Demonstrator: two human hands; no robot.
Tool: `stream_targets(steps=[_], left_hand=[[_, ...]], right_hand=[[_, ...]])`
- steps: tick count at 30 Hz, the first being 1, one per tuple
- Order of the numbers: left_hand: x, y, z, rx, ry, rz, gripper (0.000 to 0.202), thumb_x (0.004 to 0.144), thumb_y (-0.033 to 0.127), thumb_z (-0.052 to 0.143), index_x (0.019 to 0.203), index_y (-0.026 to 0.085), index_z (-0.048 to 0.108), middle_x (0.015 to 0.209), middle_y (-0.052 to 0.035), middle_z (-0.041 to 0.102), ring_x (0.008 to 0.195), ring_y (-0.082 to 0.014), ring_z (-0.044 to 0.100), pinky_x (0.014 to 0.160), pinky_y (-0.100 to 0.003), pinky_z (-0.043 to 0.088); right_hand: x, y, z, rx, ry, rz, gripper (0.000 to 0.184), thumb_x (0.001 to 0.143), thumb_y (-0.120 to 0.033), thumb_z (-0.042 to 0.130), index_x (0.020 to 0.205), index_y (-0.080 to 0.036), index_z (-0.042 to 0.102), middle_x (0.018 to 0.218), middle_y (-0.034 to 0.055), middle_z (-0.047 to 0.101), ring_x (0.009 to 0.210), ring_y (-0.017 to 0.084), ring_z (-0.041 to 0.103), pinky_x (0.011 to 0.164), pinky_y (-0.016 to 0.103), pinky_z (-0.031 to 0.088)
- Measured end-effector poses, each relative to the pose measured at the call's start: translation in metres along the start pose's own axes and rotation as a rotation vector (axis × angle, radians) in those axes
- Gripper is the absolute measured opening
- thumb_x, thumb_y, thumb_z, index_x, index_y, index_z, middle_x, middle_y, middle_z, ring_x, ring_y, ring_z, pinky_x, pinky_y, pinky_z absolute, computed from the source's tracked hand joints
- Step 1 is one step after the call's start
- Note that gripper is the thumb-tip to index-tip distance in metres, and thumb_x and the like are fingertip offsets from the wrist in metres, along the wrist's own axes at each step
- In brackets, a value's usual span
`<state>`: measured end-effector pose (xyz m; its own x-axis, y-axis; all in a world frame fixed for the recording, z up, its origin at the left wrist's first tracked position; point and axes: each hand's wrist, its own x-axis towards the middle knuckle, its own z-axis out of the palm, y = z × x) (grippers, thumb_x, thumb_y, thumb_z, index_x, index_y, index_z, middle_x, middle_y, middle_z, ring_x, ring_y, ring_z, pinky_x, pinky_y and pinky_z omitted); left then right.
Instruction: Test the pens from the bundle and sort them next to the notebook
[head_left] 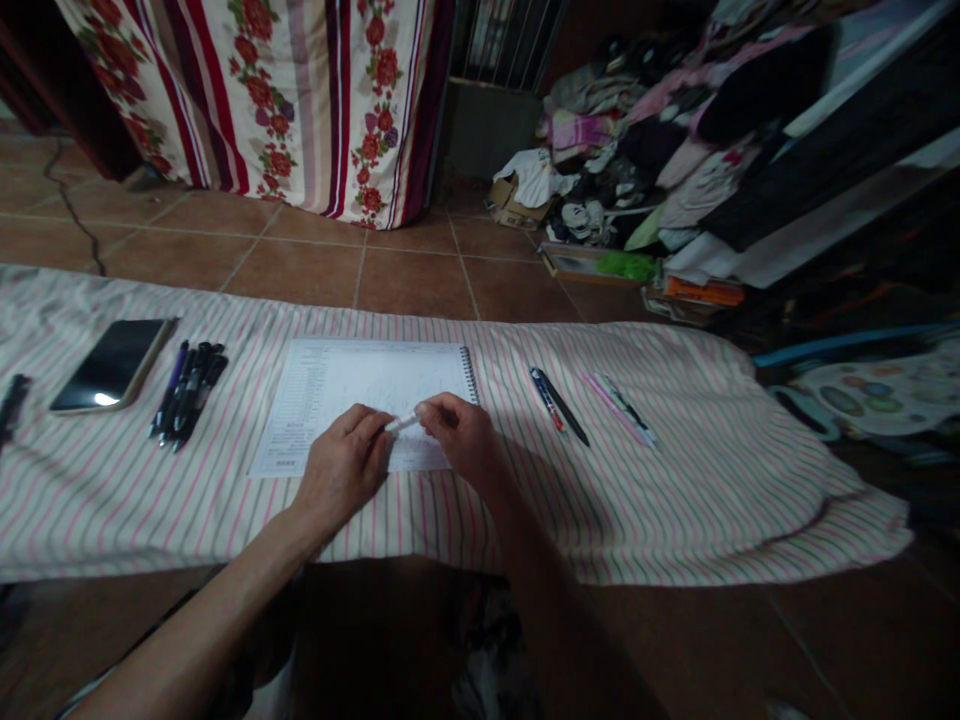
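Over the spiral notebook [367,365], my left hand [346,450] and my right hand [457,425] are both closed on a slim white pen [403,421]. The left fingers pinch one end and the right fingertips the other; its ends are hidden. Both hands rest at the notebook's lower part. Under the notebook's left side lies a printed sheet [289,420]. Right of the notebook lie a dark pen [562,405] and a patterned pen [546,398]. Farther right is a small group of pink and light pens [621,410].
A striped cloth [697,480] covers the long table. At the left lie a phone [112,365], a bunch of several dark pens [189,390] and a dark object [13,405] at the frame edge. Beyond are a floral curtain [300,100] and a clothes pile [637,140].
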<state>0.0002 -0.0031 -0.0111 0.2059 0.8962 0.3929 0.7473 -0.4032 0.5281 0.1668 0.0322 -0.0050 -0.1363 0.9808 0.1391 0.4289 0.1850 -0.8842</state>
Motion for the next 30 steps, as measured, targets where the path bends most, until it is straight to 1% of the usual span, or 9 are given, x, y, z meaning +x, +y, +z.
stream_targets(steps=[5, 8, 11, 15, 17, 19, 22, 25, 30], left_hand=[[0.001, 0.001, -0.001, 0.027, 0.003, -0.004, 0.022, 0.087, 0.024, 0.042, 0.1, 0.018, 0.059, 0.09, -0.0061, 0.06, 0.078, -0.017, 0.058, 0.068, -0.03, 0.049], [0.003, 0.0, -0.002, -0.041, 0.029, -0.066, 0.02, 0.086, 0.024, 0.044, 0.096, 0.018, 0.06, 0.087, -0.0052, 0.06, 0.074, -0.0158, 0.058, 0.067, -0.03, 0.048], [0.007, -0.003, -0.004, -0.231, 0.071, -0.233, 0.017, 0.082, 0.026, 0.049, 0.088, 0.018, 0.062, 0.083, -0.0042, 0.061, 0.072, -0.0155, 0.059, 0.067, -0.031, 0.049], [0.014, -0.001, -0.007, -0.654, 0.068, -0.559, 0.02, 0.073, 0.032, 0.059, 0.084, 0.016, 0.061, 0.066, -0.0008, 0.062, 0.061, -0.0152, 0.061, 0.06, -0.029, 0.049], [0.016, 0.003, -0.008, -0.83, 0.05, -0.67, 0.022, 0.068, 0.032, 0.064, 0.082, 0.015, 0.061, 0.06, 0.0005, 0.062, 0.058, -0.0145, 0.061, 0.058, -0.028, 0.048], [0.017, 0.008, -0.009, -0.96, 0.04, -0.745, 0.024, 0.064, 0.031, 0.068, 0.08, 0.015, 0.061, 0.06, 0.0, 0.063, 0.058, -0.0138, 0.061, 0.057, -0.026, 0.047], [0.017, 0.01, -0.011, -1.089, 0.046, -0.81, 0.027, 0.06, 0.03, 0.072, 0.08, 0.013, 0.063, 0.061, -0.0003, 0.064, 0.058, -0.0126, 0.06, 0.057, -0.024, 0.045], [0.018, 0.008, -0.012, -1.2, 0.079, -0.855, 0.028, 0.06, 0.03, 0.073, 0.081, 0.013, 0.064, 0.063, 0.0002, 0.065, 0.058, -0.0105, 0.059, 0.057, -0.022, 0.045], [0.02, 0.0, -0.011, -1.362, 0.124, -0.963, 0.016, 0.063, 0.024, 0.071, 0.074, 0.015, 0.064, 0.062, 0.0022, 0.063, 0.053, -0.007, 0.054, 0.05, -0.018, 0.041]], right_hand=[[0.001, 0.002, 0.001, 0.005, -0.001, 0.002, 0.023, 0.08, -0.036, 0.051, 0.073, -0.017, 0.061, 0.06, -0.0007, 0.057, 0.058, 0.012, 0.053, 0.056, 0.022, 0.042], [0.002, 0.004, 0.003, 0.057, 0.019, -0.001, 0.025, 0.081, -0.036, 0.051, 0.09, -0.017, 0.063, 0.065, 0.0008, 0.062, 0.061, 0.013, 0.058, 0.058, 0.023, 0.045], [0.002, 0.002, 0.003, 0.093, 0.049, -0.03, 0.03, 0.082, -0.035, 0.049, 0.105, -0.019, 0.06, 0.072, 0.0018, 0.065, 0.062, 0.012, 0.06, 0.061, 0.024, 0.047], [-0.001, -0.005, 0.005, 0.045, 0.066, -0.121, 0.024, 0.082, -0.028, 0.049, 0.101, -0.02, 0.062, 0.075, 0.0013, 0.065, 0.067, 0.012, 0.061, 0.065, 0.024, 0.049], [-0.002, -0.008, 0.008, 0.009, 0.084, -0.187, 0.022, 0.081, -0.025, 0.05, 0.1, -0.021, 0.062, 0.078, 0.0011, 0.065, 0.068, 0.012, 0.061, 0.066, 0.023, 0.049], [-0.003, -0.009, 0.011, -0.025, 0.088, -0.252, 0.023, 0.082, -0.022, 0.049, 0.101, -0.021, 0.062, 0.081, 0.0015, 0.064, 0.069, 0.011, 0.06, 0.067, 0.023, 0.049], [-0.005, -0.011, 0.016, -0.116, 0.012, -0.329, 0.026, 0.083, -0.02, 0.048, 0.106, -0.021, 0.06, 0.083, 0.0024, 0.063, 0.07, 0.012, 0.058, 0.069, 0.024, 0.048], [-0.008, -0.014, 0.019, -0.23, -0.103, -0.356, 0.032, 0.083, -0.019, 0.049, 0.114, -0.023, 0.055, 0.089, 0.0033, 0.062, 0.073, 0.013, 0.057, 0.071, 0.026, 0.047], [-0.012, -0.016, 0.027, -0.363, -0.18, -0.377, 0.047, 0.082, -0.017, 0.05, 0.127, -0.029, 0.046, 0.098, 0.0035, 0.054, 0.072, 0.012, 0.055, 0.066, 0.026, 0.048]])
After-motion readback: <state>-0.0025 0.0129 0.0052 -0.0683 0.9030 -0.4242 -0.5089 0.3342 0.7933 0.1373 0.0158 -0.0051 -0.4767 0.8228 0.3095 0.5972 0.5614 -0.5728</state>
